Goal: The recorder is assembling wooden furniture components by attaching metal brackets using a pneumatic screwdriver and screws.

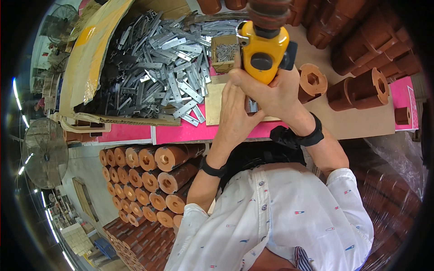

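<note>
My right hand (278,92) is wrapped round a yellow power tool (266,47) with a black knob on top, held upright over the table. My left hand (235,113) is close beside it, fingers bent and pressed together against the tool's near side. What the left fingers hold is hidden. A small silvery metal piece (251,106) shows between the two hands, above a pale board (214,101). Left of my hands, a large cardboard box (92,58) lies open with a heap of grey metal brackets (167,67) spilling from it.
A small carton of screws (226,52) stands behind my left hand. Reddish-brown cylinders with shaped holes (361,90) lie at the right, with more stacked behind. Other cylinders (149,158) are piled below the pink tabletop (181,134). A ribbed brown column (269,11) rises above the tool.
</note>
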A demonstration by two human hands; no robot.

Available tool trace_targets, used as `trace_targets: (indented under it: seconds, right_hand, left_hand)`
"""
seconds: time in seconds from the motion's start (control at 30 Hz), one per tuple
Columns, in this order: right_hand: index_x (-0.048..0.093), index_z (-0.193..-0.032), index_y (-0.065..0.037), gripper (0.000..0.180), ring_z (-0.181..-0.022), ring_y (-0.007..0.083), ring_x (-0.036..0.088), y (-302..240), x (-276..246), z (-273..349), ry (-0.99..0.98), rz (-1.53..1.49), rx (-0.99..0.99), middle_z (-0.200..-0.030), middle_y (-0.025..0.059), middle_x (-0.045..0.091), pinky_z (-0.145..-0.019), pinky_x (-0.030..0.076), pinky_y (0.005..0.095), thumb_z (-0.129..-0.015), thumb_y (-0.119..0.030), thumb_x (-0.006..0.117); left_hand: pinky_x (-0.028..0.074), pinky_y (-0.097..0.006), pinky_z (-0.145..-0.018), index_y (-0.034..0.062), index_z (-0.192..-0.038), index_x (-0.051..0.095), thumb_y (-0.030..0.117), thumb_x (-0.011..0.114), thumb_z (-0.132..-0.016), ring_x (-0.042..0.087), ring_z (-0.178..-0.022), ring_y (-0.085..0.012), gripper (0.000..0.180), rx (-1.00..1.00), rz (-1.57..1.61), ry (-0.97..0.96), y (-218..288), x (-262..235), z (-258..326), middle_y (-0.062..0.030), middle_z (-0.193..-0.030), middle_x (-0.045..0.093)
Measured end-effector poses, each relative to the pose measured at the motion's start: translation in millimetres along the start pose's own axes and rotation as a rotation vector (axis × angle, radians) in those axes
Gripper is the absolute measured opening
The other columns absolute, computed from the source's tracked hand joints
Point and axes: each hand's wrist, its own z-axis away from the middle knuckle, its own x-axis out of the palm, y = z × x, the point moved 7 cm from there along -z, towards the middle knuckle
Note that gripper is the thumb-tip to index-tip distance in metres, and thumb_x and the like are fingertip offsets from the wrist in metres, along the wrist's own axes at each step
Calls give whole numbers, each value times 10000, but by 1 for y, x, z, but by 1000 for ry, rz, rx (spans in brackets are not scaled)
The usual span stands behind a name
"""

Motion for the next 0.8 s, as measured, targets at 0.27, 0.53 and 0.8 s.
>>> trace_targets:
  seconds: [0.27, 0.53, 0.8]
  right_hand:
    - [576, -1078, -22, 422, -777, 160, 610, -12, 1, 4, -31, 62, -235, -913, 71, 645, -709, 493, 286, -733, -146, 785]
    - [615, -1006, -25, 362, -722, 143, 610, -12, -16, -5, 95, -76, -93, -840, 52, 653, -676, 493, 281, -722, -163, 791]
    - [626, -978, -25, 337, -709, 121, 612, -14, -62, 6, 154, -73, -1, -822, 39, 660, -665, 496, 269, -720, -164, 793]
  left_hand:
    - [313, -462, -1051, -16, -1302, 429, 163, 790, -667, 375, -1255, -410, 753, 46, 24, 44, -1, 0, -1, -223, -1310, 451]
    - [274, -470, -1092, -5, -1378, 360, 190, 815, -646, 310, -1315, -416, 884, 13, -30, -55, 3, -4, 5, -233, -1437, 323]
    - [232, -446, -1123, 61, -1405, 363, 185, 824, -617, 238, -1377, -393, 921, -74, -216, -268, 7, -40, 2, -234, -1496, 240]
